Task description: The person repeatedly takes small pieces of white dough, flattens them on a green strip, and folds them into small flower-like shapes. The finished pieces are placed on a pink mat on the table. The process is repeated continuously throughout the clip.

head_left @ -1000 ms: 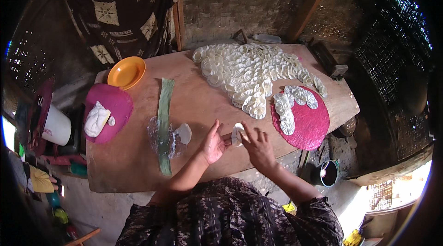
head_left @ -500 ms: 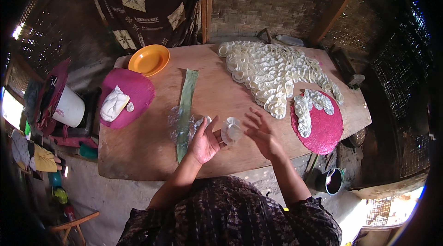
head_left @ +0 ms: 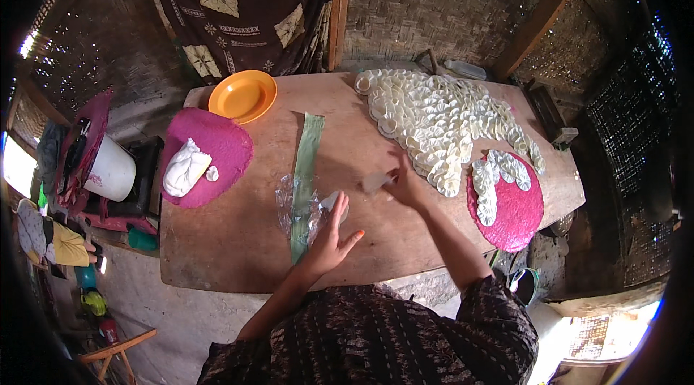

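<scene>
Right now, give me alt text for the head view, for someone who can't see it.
A person at a wooden table reaches the right hand toward a spread of pale discs, holding one thin disc, while the left hand hovers open by a clear plastic sheet lying over a green leaf strip.

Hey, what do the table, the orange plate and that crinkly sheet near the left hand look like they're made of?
Table: bare wood, matte and worn. Orange plate: probably plastic, smooth with an even sheen. Sheet by the left hand: thin clear plastic film, crinkled and glinting.
</scene>
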`<control>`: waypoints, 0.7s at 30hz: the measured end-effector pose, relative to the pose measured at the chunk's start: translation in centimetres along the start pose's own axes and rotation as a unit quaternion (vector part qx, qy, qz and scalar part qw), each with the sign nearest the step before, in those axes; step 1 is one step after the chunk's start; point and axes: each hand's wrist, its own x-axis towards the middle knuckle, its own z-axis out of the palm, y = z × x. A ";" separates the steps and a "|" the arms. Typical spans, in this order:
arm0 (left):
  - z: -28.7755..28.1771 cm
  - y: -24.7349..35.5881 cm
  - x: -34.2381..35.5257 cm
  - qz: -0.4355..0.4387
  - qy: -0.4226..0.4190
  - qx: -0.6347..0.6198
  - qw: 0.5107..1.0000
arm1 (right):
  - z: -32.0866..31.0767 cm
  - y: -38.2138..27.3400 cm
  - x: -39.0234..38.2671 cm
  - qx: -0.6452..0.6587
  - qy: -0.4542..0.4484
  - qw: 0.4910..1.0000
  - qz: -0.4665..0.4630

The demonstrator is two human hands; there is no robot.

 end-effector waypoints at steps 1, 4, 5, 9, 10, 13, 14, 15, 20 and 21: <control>-0.6 0.0 -0.1 -0.007 0.017 -0.002 1.000 | -1.2 0.2 1.9 -0.038 0.022 0.999 -0.010; -3.6 -0.5 -1.0 -0.071 0.077 -0.060 0.993 | -5.1 -0.2 7.7 -0.139 0.059 0.988 -0.019; -4.5 -0.8 -1.3 -0.075 0.126 -0.027 0.989 | -5.9 -0.6 9.7 -0.168 0.067 0.982 -0.047; -8.3 -3.2 -2.4 -0.061 0.246 -0.028 0.967 | -6.3 -1.3 15.5 -0.206 -0.004 0.976 -0.067; -9.0 -3.7 -3.0 -0.072 0.266 -0.022 0.961 | -5.9 -1.2 16.6 -0.219 -0.020 0.972 -0.076; -10.4 -5.1 -4.2 -0.082 0.320 -0.037 0.943 | -4.5 -0.4 18.9 -0.229 -0.088 0.968 -0.046; -10.6 -5.4 -4.6 -0.082 0.337 -0.048 0.937 | -4.0 -0.1 19.4 -0.238 -0.106 0.965 -0.025; -10.8 -5.6 -4.9 -0.085 0.338 -0.041 0.936 | -3.8 0.1 19.9 -0.278 -0.104 0.954 -0.030; -11.2 -6.5 -6.3 -0.098 0.343 -0.039 0.933 | -3.7 0.5 21.2 -0.386 -0.119 0.914 -0.033; -11.3 -6.8 -6.5 -0.101 0.334 -0.043 0.936 | -3.6 0.3 20.9 -0.392 -0.120 0.911 -0.044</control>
